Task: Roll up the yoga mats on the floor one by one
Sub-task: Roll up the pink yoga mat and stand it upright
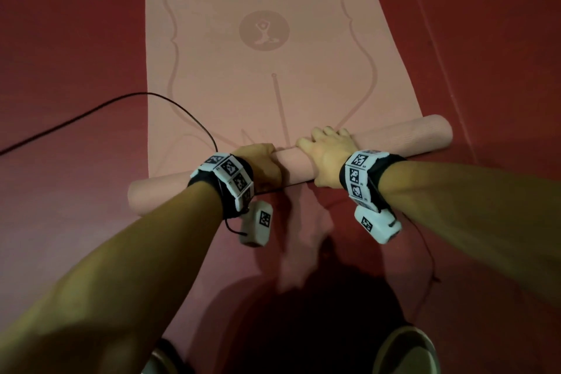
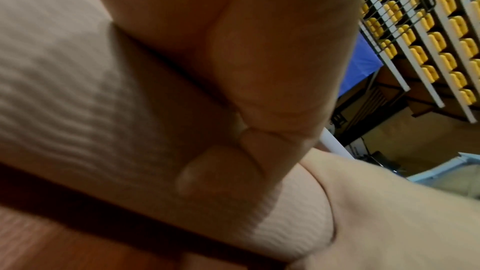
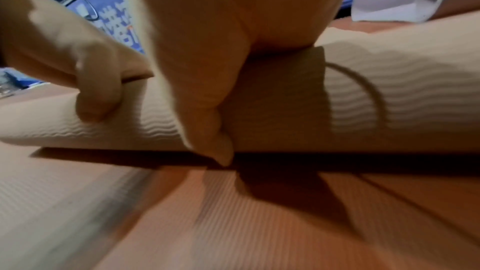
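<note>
A pink yoga mat (image 1: 264,70) with a printed figure emblem lies flat on the red floor, stretching away from me. Its near end is wound into a roll (image 1: 394,140) that lies slanted across the mat. My left hand (image 1: 261,161) grips the roll left of its middle, fingers curled over the top, and its thumb (image 2: 233,110) presses the ribbed roll (image 2: 64,79). My right hand (image 1: 324,152) grips the roll just beside it, thumb down the near side. The right wrist view shows both the right hand (image 3: 202,89) and the left hand (image 3: 64,52) on the roll (image 3: 389,100).
A black cable (image 1: 91,112) runs over the red floor (image 1: 60,24) and across the mat's left edge to my left wrist. My shoes (image 1: 403,349) stand just behind the roll. A white rolled mat (image 3: 405,1) lies farther off. Rows of yellow seats (image 2: 428,28) rise beyond.
</note>
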### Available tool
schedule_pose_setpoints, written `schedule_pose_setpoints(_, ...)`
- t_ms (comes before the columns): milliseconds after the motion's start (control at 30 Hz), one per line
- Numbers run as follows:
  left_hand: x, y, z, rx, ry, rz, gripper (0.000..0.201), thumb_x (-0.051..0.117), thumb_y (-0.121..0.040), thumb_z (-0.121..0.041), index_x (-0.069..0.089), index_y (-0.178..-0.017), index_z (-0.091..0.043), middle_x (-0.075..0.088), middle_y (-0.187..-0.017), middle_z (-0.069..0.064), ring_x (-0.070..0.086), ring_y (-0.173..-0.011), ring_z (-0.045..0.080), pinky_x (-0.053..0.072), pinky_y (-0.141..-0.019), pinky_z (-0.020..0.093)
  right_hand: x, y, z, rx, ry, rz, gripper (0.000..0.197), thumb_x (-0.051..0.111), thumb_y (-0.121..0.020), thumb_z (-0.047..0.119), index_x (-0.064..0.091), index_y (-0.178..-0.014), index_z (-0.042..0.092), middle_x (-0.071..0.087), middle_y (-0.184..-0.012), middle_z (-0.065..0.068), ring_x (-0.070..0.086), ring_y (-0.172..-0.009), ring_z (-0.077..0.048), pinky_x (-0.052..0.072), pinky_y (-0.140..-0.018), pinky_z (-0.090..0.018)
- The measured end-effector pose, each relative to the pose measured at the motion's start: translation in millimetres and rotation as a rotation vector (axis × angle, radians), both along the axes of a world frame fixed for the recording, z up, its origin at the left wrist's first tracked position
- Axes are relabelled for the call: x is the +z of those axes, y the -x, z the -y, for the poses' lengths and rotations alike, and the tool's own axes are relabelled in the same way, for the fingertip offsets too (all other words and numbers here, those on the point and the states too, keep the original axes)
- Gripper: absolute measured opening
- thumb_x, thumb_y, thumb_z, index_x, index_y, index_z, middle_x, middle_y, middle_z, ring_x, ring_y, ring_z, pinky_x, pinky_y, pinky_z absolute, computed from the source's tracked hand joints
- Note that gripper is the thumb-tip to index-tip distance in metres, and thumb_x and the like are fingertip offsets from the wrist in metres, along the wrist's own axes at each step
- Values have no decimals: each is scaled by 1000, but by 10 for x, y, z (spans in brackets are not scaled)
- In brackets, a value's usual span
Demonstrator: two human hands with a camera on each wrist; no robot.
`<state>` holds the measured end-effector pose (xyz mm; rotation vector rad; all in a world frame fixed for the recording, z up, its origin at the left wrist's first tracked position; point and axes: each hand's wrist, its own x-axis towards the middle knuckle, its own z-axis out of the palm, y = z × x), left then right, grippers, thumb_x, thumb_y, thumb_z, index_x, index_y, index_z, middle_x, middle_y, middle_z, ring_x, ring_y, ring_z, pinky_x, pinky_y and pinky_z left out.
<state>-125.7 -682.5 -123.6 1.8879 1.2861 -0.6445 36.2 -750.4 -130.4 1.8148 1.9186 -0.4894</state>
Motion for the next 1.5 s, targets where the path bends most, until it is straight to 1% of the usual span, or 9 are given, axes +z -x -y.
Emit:
schedule_pose_setpoints(133,-70,-12,169,-106,-269,-112,58,67,-75,-35,46,-128,-26,48,-130,8,44,-123,31,36,-93,48,41,-26,-134,-4,76,-17,74,80,-66,47,43,-127,28,48,-123,-4,48,-115,-28,43,-95,-45)
schedule_pose_setpoints(267,-117,-45,236,-155,-374,-141,63,70,-73,-36,42,-129,-25,42,-123,6,41,-120,30,38,-96,55,124,-25,-336,-18,184,-69,72,84,-60,43,49,-122,26,55,-111,-2,59,-98,-26,53,-77,-38)
schedule_pose_setpoints(400,-105,-48,133,-123,-332,-95,60,68,-76,-34,45,-131,-28,47,-123,4,44,-119,30,36,-86,47,120,-60,-380,-22,205,-77,73,84,-58,42,49,-121,28,54,-110,-1,58,-97,-25,55,-79,-40)
schedule_pose_setpoints(500,-106,-59,81,-101,-308,-57,55,65,-79,-32,47,-131,-28,50,-122,4,45,-118,28,29,-77,40,71,-83,-311,7,119,-44,77,83,-61,45,45,-127,29,49,-119,-3,49,-112,-27,45,-93,-44)
schedule_pose_setpoints(700,-21,-70,-104,-47,-161,-23,54,56,-65,-42,54,-118,-30,58,-119,5,52,-113,29,46,-97,46,-39,-23,-151,67,-104,56,79,79,-70,40,37,-134,24,44,-129,-7,42,-118,-29,36,-95,-46)
schedule_pose_setpoints(833,-71,-70,-36,-54,-297,-76,60,58,-77,-38,45,-134,-25,47,-134,8,42,-127,31,37,-101,53,-20,-40,-286,29,-35,18,80,81,-66,50,41,-131,26,47,-127,-5,45,-118,-28,38,-96,-46)
schedule_pose_setpoints(967,-105,-68,46,-158,-418,-108,69,65,-72,-35,39,-134,-21,43,-128,8,41,-123,32,36,-101,60,75,-79,-506,6,81,-47,79,83,-58,51,47,-125,29,52,-114,-2,55,-103,-26,50,-86,-43)
schedule_pose_setpoints(1367,-73,-110,-309,-53,-268,-6,51,59,-76,-44,51,-124,-27,58,-122,5,51,-116,30,35,-87,43,-66,-85,-374,8,-150,40,76,77,-66,37,40,-131,24,47,-124,-9,47,-114,-30,37,-94,-46)
schedule_pose_setpoints(1500,-36,-107,-289,-26,-300,-20,69,52,-65,-51,50,-129,-26,54,-127,8,47,-121,31,35,-100,49,-14,-120,-542,-23,-56,-1,80,81,-62,49,43,-128,28,49,-122,-6,49,-114,-28,40,-95,-46)
